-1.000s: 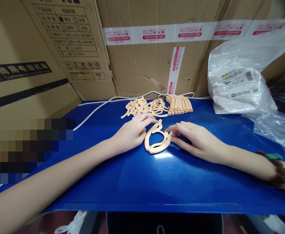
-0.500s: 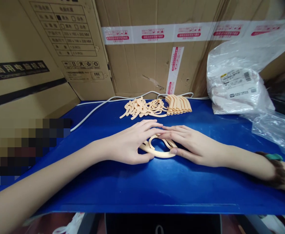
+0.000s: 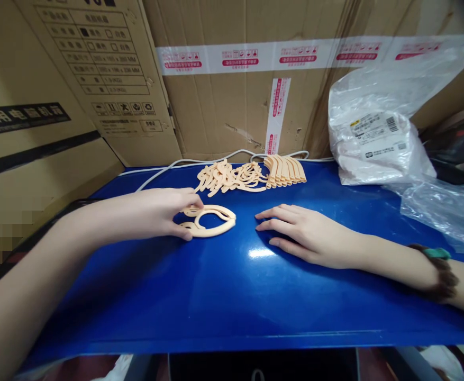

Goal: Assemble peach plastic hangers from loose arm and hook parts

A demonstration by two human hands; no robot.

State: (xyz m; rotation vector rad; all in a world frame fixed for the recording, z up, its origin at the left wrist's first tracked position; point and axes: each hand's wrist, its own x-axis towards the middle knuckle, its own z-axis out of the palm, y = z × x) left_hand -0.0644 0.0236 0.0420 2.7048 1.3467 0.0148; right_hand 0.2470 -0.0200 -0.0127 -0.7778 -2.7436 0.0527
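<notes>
My left hand (image 3: 164, 211) grips a beige plastic folding hanger (image 3: 218, 231) by its left end, thumb at the near side and fingers at the far side. The hanger looks folded into a pointed oval, with its tip facing right; its left end is partly hidden by my fingers. To the right, apart from the hanger, my right hand (image 3: 311, 235) rests palm down over the blue tabletop (image 3: 232, 296), fingers loosely spread and holding nothing. Behind the hands lie a jumbled pile of beige curved pieces (image 3: 224, 177) and a neat row of beige curved arms (image 3: 285, 170).
Cardboard boxes (image 3: 216, 111) wall off the back and left. A white cable (image 3: 156, 174) runs along the rear edge. At the back right sits a clear plastic bag (image 3: 374, 143) with a label, and more crumpled plastic (image 3: 434, 211) spreads in front of it.
My left hand has moved left, carrying the hanger away from my right hand. My right hand has let go of it and stays near its former place. The view has shifted slightly.
</notes>
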